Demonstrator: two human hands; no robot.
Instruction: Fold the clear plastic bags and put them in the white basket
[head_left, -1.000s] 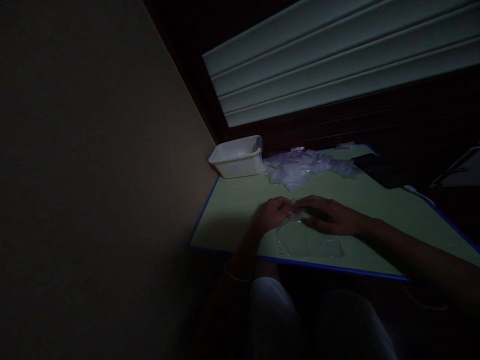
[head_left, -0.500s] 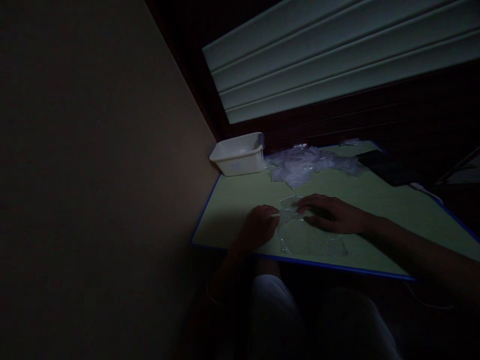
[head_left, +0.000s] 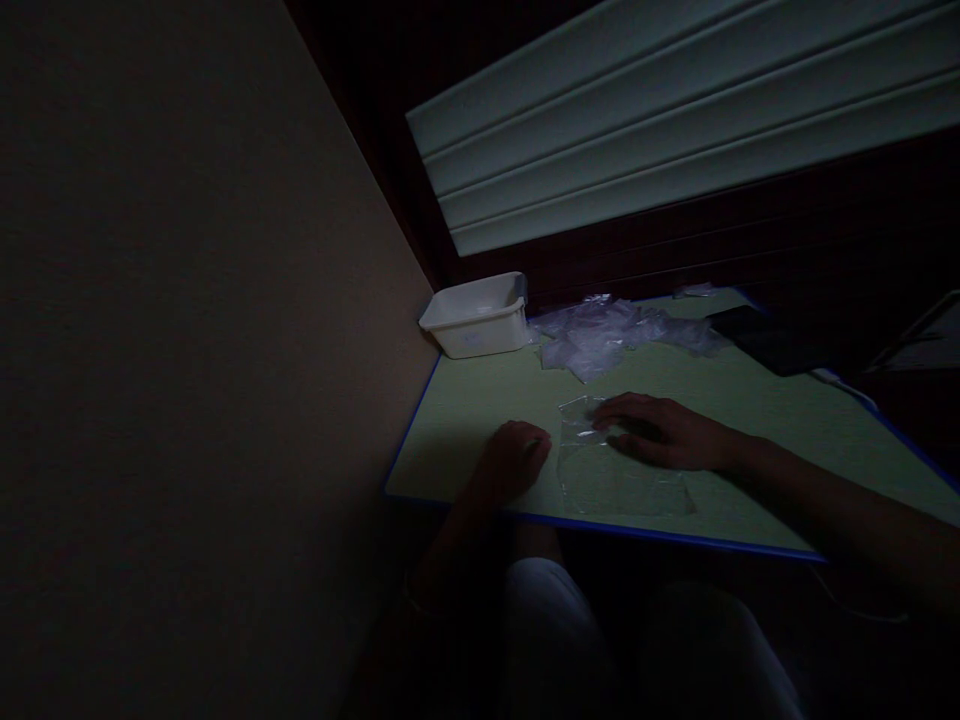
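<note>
A clear plastic bag (head_left: 622, 480) lies flat near the front edge of the light green table (head_left: 465, 400). My right hand (head_left: 652, 428) rests over the upper part of the bag, its fingers spread and touching the plastic. Just left of the bag is my left hand (head_left: 516, 455), its fingers curled with thumb and forefinger close together. The scene is dark, and anything small between those fingers is hidden.
At the back left, a white plastic bin (head_left: 480, 330) stands against the wall. Right of it lies a heap of crumpled clear bags (head_left: 600, 335). A dark flat object (head_left: 769, 340) and a white cable lie at the right.
My left hand has moved slightly left, away from the bag's edge. The bag's left side lies flatter. My right hand has stayed nearly in place.
</note>
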